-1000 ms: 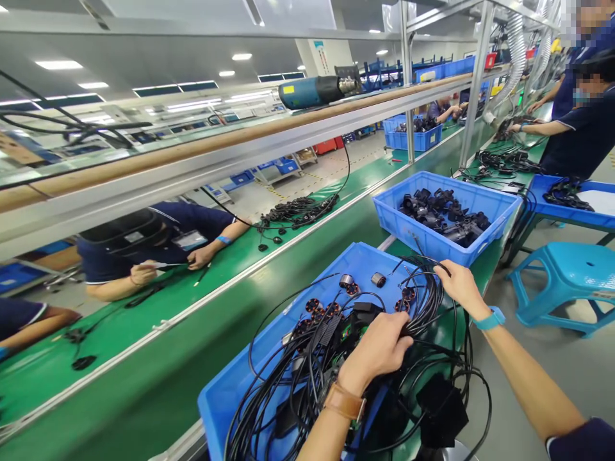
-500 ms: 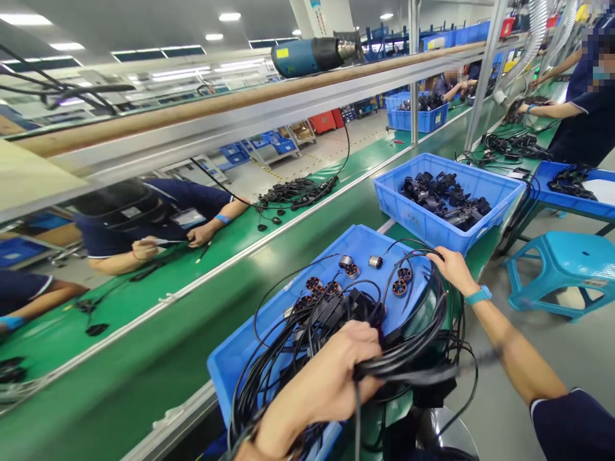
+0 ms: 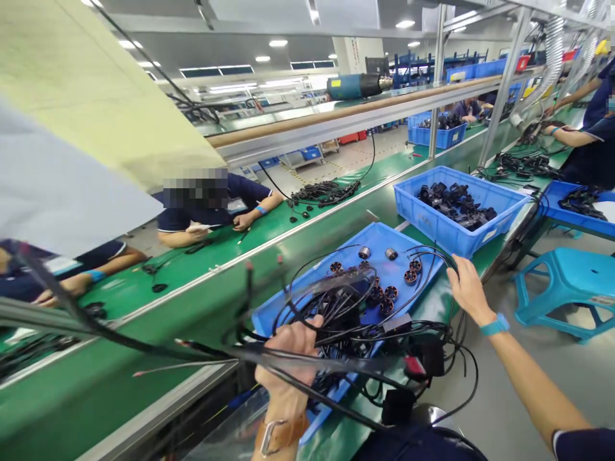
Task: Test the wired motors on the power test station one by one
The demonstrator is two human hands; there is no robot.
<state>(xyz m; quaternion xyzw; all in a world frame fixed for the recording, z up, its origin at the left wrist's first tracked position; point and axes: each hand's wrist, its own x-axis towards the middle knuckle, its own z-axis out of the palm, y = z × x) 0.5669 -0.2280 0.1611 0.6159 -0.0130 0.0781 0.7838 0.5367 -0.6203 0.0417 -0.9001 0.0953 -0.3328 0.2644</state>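
Note:
My left hand point(image 3: 291, 352), with a brown watch strap on the wrist, is closed around a bundle of black cables point(image 3: 331, 374). Their bare-tipped ends stick out to the left, blurred by motion. My right hand point(image 3: 466, 288), wearing a blue wristband, grips more thin black cables point(image 3: 435, 251) between thumb and fingers at the tray's right corner. Under both hands lies a shallow blue tray point(image 3: 269, 314) of tangled cables. Small copper-wound motors point(image 3: 410, 276) and silver cylinders point(image 3: 391, 254) are scattered in it. A dark connector block point(image 3: 396, 323) lies among the cables near the tray's front edge.
Behind the tray stands a deeper blue bin point(image 3: 432, 234) of black parts. A green conveyor belt point(image 3: 206, 320) runs alongside, with co-workers across it. A heat gun point(image 3: 358, 86) rests on the shelf above. A blue stool point(image 3: 576, 282) stands at right.
My left hand has moved left and slightly up with the cable bundle, swinging its ends over the belt. My right hand stays near the tray's right corner. The view has shifted.

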